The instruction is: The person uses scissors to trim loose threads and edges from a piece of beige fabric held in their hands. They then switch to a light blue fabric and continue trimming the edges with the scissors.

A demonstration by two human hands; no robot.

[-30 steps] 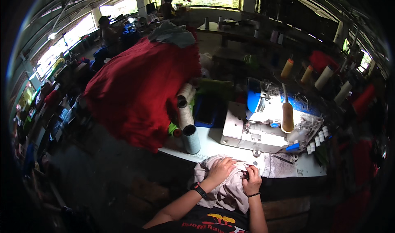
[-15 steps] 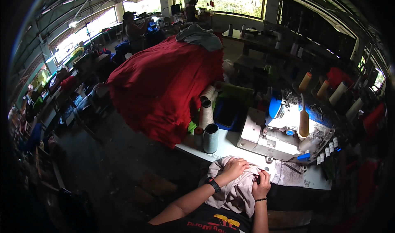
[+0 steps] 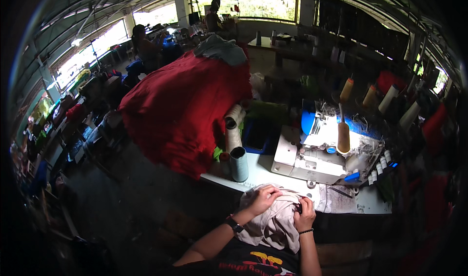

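Note:
A bunched pale beige-pink cloth (image 3: 273,225) hangs over the front edge of the sewing table, against my body. My left hand (image 3: 264,199) pinches its upper edge, fingertips together. Closed on the same cloth a little to the right, my right hand (image 3: 304,214) has its fingers curled over the fabric edge. A stretch of that edge runs between the two hands. Just beyond them stands a white sewing machine (image 3: 312,166), brightly lit, with blue parts. The cloth is apart from its needle area.
Left of the machine stand a grey-blue thread cone (image 3: 239,165) and white cones (image 3: 234,135) on the white tabletop (image 3: 258,166). A large red fabric heap (image 3: 180,110) lies beyond, with grey cloth (image 3: 220,49) on top. More thread cones (image 3: 388,98) rise behind the machine. Two people work farther back.
The whole view has shifted slightly. My hands have moved a little farther apart along the cloth's edge, the left one leftward, and both still grip it.

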